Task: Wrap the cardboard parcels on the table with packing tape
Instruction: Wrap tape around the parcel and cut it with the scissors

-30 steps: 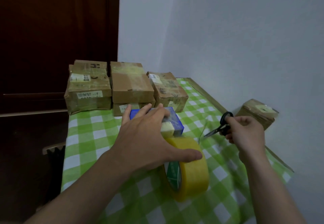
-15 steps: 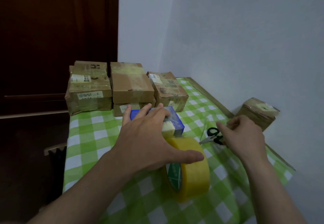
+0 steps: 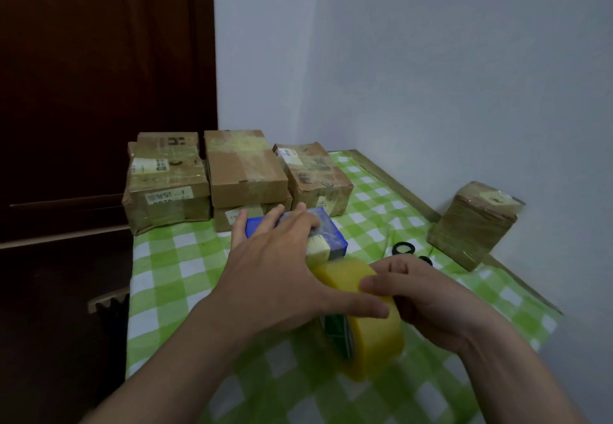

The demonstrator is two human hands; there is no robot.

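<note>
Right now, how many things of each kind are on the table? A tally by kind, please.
Brown cardboard parcels: 6 (two stacked at the left, two stacked in the middle, one to their right, one by the wall)
Blue box: 1
Roll of yellow packing tape: 1
Scissors: 1, partly hidden
Total: 9

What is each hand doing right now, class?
Left hand: open, fingers flat on the blue box.
Right hand: holding the tape roll.
</note>
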